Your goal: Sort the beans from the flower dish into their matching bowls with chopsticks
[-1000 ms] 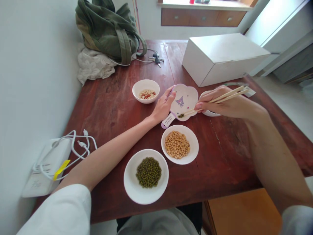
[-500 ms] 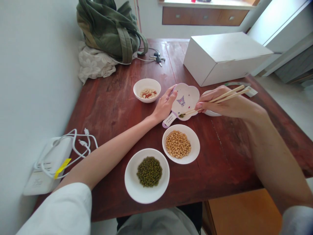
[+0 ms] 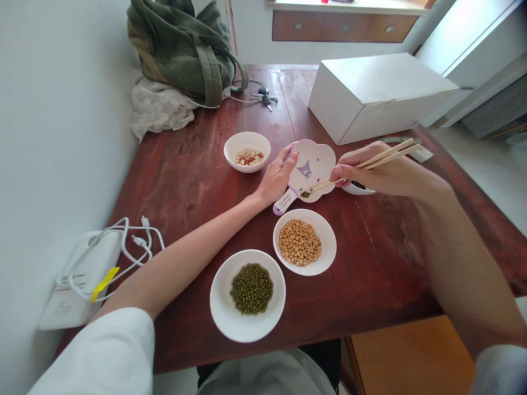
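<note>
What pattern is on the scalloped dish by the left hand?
The scalloped dish is white with a purple cartoon figure; head view shows it best.

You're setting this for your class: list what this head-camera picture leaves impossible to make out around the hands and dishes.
Head view:
Contents of the small white bowl: mostly hidden by the right hand.
Upper parts of the chopsticks where held: hidden by the same fingers.
Wording on the white tag beside the left hand: too small to read.
Objects on the windowsill: cut off by the top edge.
</note>
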Motion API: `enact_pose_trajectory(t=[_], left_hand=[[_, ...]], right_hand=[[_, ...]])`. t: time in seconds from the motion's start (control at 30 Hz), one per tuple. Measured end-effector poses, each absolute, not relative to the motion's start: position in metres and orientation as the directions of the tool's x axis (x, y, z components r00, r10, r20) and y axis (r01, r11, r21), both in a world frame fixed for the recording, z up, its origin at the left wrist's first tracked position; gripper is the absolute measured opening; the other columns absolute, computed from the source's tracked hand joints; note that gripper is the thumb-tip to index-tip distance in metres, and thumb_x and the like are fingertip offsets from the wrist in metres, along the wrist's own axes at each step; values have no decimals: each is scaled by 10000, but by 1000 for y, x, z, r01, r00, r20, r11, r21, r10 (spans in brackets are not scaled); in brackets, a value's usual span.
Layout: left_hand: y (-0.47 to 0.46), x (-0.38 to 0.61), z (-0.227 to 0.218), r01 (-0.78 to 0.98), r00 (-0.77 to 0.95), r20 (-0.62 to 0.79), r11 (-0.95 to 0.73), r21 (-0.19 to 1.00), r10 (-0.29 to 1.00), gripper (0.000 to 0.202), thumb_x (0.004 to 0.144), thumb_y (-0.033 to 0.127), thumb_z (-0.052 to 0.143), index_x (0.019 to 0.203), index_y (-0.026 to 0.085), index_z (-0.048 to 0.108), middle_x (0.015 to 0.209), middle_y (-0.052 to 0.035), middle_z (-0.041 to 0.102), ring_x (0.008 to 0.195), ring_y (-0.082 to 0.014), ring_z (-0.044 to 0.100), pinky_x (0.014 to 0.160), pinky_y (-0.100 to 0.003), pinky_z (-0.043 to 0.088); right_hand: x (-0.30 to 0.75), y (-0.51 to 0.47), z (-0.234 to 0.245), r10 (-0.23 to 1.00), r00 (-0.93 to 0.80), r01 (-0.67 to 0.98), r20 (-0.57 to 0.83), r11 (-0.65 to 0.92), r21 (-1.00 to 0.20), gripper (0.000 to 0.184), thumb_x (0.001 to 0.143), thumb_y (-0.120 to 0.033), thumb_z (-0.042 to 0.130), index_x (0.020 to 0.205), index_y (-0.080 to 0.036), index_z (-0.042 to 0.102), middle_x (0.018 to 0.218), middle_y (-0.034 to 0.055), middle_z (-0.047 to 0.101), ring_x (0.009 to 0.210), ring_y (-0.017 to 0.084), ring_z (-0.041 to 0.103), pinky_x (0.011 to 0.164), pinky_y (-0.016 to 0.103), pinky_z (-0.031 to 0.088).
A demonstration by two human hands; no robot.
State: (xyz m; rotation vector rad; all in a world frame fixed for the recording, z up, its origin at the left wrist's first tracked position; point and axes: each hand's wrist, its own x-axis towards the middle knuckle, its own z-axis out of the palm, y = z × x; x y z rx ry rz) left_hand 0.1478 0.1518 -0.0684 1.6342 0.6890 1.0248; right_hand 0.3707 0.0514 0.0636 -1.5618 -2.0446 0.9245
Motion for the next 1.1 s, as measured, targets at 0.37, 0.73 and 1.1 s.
enact_pose_trajectory(t=[0.37,0.73,1.1], left_hand=[[150,146,-64,-27,478,292,-319,947,828,661,1030,683,463,1490,218,561,1405,-97,704,1457,-278,555,1317,-454,372],[154,149,-66,-30,482,362,-398,917,798,635,1061,649,416,1481,197,567,1560,-98,595,1471,-254,547,1304,-376,374],[155,150,-66,-31,478,334,-364,931,812,677,1037,686,440,1487,192,553,1505,-101,635,1410,-275,592,1250,-407,447]], right_hand=[[332,58,23,967,-175,559,184,252,-790,270,871,-495,806,877,-251,691,756,-1,658,631,157,584,604,319,440],[322,65,-6,856,-205,488,474,509,-709,261,953,-428,745,874,-189,675,822,28,641,752,161,597,660,301,498],[342,58,3,842,-303,460,446,539,-706,191,1059,-395,625,1021,-210,652,840,4,689,683,132,712,612,246,612]])
